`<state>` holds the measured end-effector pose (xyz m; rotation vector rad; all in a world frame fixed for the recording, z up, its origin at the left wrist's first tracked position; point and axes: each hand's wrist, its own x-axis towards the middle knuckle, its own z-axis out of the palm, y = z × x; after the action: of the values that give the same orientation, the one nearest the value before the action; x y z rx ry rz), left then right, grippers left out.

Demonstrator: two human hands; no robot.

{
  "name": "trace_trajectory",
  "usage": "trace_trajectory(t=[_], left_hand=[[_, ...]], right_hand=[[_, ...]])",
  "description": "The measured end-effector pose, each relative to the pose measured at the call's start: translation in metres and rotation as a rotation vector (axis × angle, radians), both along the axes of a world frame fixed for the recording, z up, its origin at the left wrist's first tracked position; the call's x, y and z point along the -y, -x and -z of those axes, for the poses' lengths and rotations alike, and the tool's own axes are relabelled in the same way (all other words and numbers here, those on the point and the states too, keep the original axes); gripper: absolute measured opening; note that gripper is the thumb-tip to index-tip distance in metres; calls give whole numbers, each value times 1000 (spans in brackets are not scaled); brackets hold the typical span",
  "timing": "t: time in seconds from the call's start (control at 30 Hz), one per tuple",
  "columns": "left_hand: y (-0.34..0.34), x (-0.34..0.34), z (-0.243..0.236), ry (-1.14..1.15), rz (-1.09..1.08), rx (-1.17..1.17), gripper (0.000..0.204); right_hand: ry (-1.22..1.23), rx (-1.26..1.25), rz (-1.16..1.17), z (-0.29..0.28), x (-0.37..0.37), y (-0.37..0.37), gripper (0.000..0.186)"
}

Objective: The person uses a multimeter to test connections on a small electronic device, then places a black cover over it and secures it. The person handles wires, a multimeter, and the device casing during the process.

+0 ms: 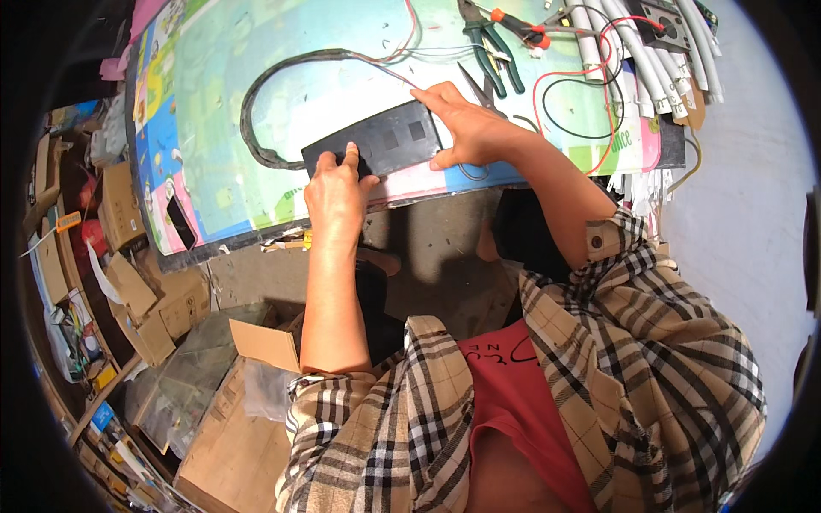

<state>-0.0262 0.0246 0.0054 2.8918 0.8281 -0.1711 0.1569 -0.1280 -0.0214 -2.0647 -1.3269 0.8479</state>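
Note:
A flat black rectangular box (pixel 389 141) with small square recesses lies on the table near its front edge. My left hand (pixel 336 192) grips its left end, fingers bent over the top and thumb at the near edge. Across the right end spans my right hand (pixel 470 128), thumb at the near corner and fingers at the far one. A thick black cable (pixel 248 107) loops away from the box's left end and ends in thin red and pale wires (pixel 402 53). Just beyond my right hand lies a pair of scissors (pixel 481 90), partly hidden by it.
Green-handled pliers (pixel 496 60) and a red-and-black-handled tool (pixel 522 30) lie at the back. A multimeter (pixel 665 26) with red and black leads sits by white tubes (pixel 633 56) at the far right. A dark phone-like slab (pixel 180 222) rests front left. Cardboard boxes (pixel 128 205) stand left.

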Motion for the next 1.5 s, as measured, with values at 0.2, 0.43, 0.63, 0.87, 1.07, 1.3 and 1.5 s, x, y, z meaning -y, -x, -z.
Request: trace_trajectory(t=[0.2,0.43,0.63,0.87,1.07,1.3,1.5], left_hand=[[2,1,0,-7,30,43,60],[3,1,-2,-19,43,25,59],[2,0,-5,-3,44,63,60],[3,3,-12,51,17,3,62],[9,1,-10,49,-1,77,59],[6,11,-14,10,33,236,53],[7,39,-12,17,150,270,58]], right_hand=[[-89,-37,105,13,-2,9,88],[-32,28,123,0,-7,18,87],[-150,-195,196,9,-4,-3,74],[-143,-259,591,8,-1,-33,32],[-162,-167,539,10,-3,-29,24],[-138,-182,552,7,-2,-30,24],[-175,-172,482,-2,-8,-21,22]])
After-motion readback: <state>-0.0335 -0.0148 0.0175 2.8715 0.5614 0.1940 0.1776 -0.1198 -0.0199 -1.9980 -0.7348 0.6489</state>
